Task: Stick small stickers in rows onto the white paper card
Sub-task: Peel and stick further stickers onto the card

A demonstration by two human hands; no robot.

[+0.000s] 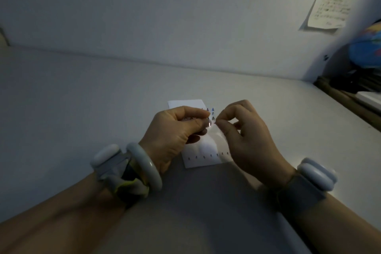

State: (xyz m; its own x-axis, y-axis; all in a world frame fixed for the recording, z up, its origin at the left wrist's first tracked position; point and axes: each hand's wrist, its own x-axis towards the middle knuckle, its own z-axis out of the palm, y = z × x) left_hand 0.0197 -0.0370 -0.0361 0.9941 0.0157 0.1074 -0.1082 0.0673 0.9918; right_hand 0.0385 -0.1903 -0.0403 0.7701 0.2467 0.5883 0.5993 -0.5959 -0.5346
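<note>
Just above the white card point(203, 160) on the desk point(82, 109), the clear sticker sheet point(210, 128) is pinched by the left hand point(175, 130); one sticker should be peeled slowly by the right hand point(245, 130), its thumb and forefinger pinched at the sheet's edge.

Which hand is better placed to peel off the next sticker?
Probably the right hand: its pinched fingertips meet the edge of the clear sticker sheet, which the left hand grips above the white paper card.
</note>
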